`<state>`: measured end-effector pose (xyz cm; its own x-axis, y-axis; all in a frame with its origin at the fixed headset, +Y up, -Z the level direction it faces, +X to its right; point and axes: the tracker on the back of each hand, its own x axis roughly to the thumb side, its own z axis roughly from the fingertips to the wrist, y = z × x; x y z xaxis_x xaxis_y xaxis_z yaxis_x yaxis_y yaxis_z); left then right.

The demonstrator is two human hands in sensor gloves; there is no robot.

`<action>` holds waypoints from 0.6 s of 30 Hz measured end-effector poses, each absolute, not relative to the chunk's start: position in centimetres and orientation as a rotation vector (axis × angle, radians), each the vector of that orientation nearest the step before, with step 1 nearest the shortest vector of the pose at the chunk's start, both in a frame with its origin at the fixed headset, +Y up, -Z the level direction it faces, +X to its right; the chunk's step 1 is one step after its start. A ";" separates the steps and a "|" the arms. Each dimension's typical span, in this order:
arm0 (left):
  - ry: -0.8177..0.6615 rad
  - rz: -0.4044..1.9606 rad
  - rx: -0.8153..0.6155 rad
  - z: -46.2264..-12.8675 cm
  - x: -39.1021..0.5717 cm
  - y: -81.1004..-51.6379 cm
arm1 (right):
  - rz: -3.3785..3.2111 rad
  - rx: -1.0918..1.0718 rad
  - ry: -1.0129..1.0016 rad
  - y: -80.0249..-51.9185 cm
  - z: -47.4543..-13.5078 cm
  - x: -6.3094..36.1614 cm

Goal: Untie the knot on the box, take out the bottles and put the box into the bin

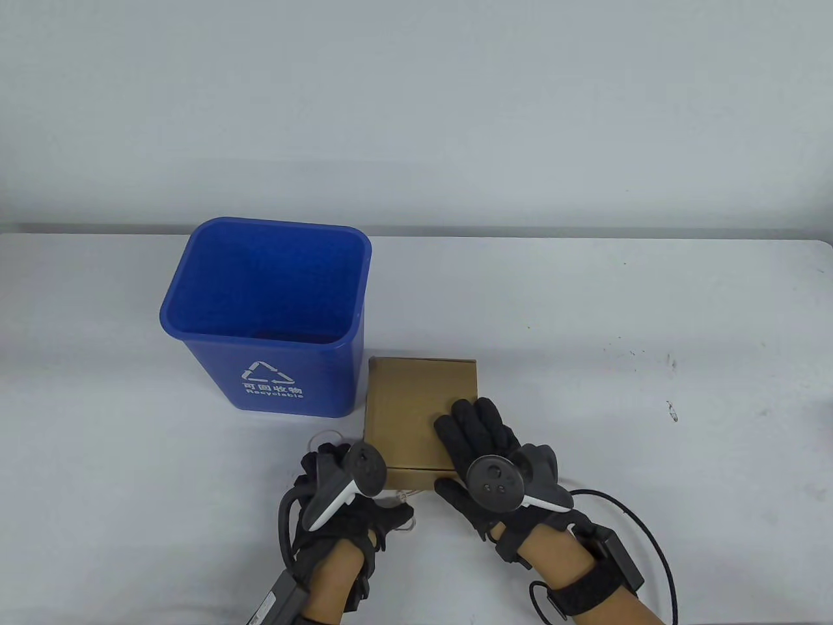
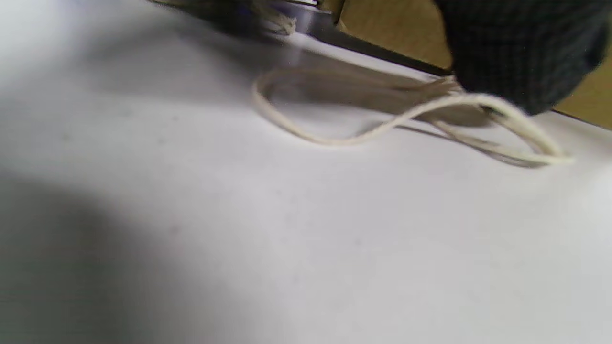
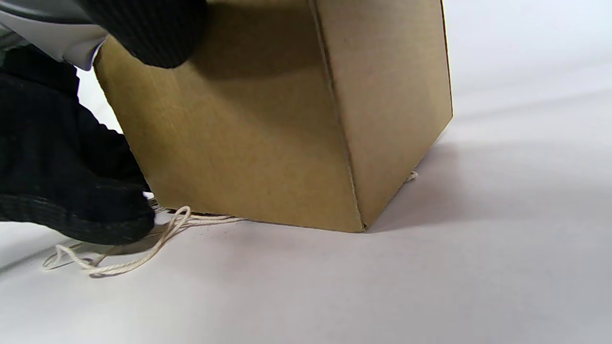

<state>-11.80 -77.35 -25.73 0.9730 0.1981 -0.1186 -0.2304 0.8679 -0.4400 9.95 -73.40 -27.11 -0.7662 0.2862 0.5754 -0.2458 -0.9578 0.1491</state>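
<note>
**A:** Start with the big things. The tabletop [image 1: 586, 312] fills the lower part of the frame, and the blue bin [image 1: 195, 286] stands left of centre, mouth up.

**B:** And the box [image 1: 403, 403] sits just beside the bin, to its lower right, closed, with its longer side running up and down the frame.

**A:** So the bin lies up and to the left of both hands. The left hand [image 1: 338, 482] is the nearer one to it.

**B:** True, but the right hand [image 1: 481, 443] has the box. Its fingers lie flat and spread on the lid near the lower right corner, pressing rather than gripping, thumb off the near edge.

**A:** The left hand is at the box's lower left corner, down on the tabletop. Is it holding the string [image 2: 334, 138]?

**B:** Hard to say. Its wrist camera shows the string looping loose on the tabletop and running under a dark fingertip by the box's bottom edge. Pinched or merely pressed, I cannot tell.

**A:** There's more string trailing from under the box's near side in the right wrist camera.

**B:** I'd guess it wants drawing toward the bottom of the frame, away from the box. There's open room there, and more to the right for setting bottles down.
</note>
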 end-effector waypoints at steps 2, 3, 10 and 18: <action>0.053 0.215 -0.464 -25.8 -12.0 -77.4 | 2.712 0.894 0.094 -73.4 -27.1 9.9; 0.055 0.226 -0.482 -25.8 -12.0 -77.3 | 2.719 0.893 0.091 -73.4 -27.1 9.9; 0.074 0.281 -0.504 -25.9 -13.0 -77.2 | 2.707 0.879 0.108 -73.4 -27.0 10.5; 0.052 0.313 -0.411 -26.1 -12.4 -77.8 | 2.669 0.857 0.123 -73.6 -26.8 10.6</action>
<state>-12.38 -77.84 -26.14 0.9507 0.2889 -0.1126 -0.3098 0.8696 -0.3845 10.58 -73.55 -26.80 -0.7627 0.3395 0.5504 -0.2876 -0.9404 0.1815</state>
